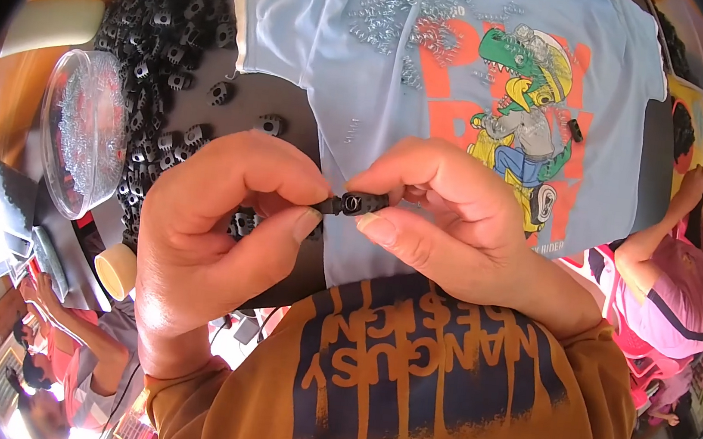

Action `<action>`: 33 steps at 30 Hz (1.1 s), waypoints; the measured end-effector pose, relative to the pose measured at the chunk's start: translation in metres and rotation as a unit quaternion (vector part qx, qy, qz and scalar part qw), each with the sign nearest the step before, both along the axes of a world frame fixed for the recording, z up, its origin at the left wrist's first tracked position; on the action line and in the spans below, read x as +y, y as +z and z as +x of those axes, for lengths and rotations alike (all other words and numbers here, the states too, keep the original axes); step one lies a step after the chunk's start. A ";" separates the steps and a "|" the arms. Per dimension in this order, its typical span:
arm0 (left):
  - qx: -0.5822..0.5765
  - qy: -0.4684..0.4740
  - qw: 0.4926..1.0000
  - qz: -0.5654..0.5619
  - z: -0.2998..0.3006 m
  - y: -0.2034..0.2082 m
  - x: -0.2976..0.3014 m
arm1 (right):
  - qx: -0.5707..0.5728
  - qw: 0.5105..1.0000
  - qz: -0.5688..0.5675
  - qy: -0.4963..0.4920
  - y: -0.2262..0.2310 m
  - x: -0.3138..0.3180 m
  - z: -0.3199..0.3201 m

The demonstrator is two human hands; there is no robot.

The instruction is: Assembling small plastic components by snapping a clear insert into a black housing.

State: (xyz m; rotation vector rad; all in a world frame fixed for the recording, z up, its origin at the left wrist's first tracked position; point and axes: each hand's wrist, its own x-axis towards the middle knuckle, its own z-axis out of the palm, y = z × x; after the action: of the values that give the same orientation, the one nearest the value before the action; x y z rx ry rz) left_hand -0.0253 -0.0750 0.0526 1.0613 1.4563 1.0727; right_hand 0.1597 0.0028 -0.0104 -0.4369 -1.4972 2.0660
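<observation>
In front of my chest, both hands meet at a small black plastic clip part (pixel 352 204). A ring-like coil, which looks like a spring, shows in its middle. My left hand (pixel 225 222) pinches the narrow left end between thumb and forefinger. Thumb and forefinger of my right hand (pixel 456 218) grip the wider right end. Whether one piece or two halves are held, I cannot tell. Beneath lies a light blue T-shirt (pixel 303 32) with a cartoon print. Many tiny metal springs (pixel 405 13) are scattered on its far part, and a lone black piece (pixel 575 130) rests on the print.
Black clip parts (pixel 162 20) cover the left of the dark table (pixel 249 91). A clear round tub (pixel 50 129) of springs stands at the left edge, with a cream round container (pixel 115 271) nearer me. Other people sit at right (pixel 663 298) and lower left (pixel 90 346).
</observation>
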 end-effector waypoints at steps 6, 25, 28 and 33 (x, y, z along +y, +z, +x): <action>0.010 0.020 1.000 -0.009 0.003 0.004 0.001 | -0.008 0.996 0.093 0.003 -0.002 0.007 0.003; 0.103 0.011 0.993 0.050 0.005 -0.005 -0.003 | -0.041 0.996 0.077 0.008 0.003 0.005 0.004; 0.088 0.004 0.996 0.022 0.004 -0.003 -0.004 | -0.044 0.995 0.083 0.013 0.002 0.005 0.005; 0.014 0.014 1.000 -0.023 0.009 -0.005 -0.006 | -0.056 0.997 0.032 0.039 0.004 0.004 0.008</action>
State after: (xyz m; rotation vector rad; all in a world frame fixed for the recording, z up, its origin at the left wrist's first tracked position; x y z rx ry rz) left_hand -0.0159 -0.0807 0.0476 1.0295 1.5148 1.0428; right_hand 0.1673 0.0069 -0.0061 -0.4825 -1.6664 2.0763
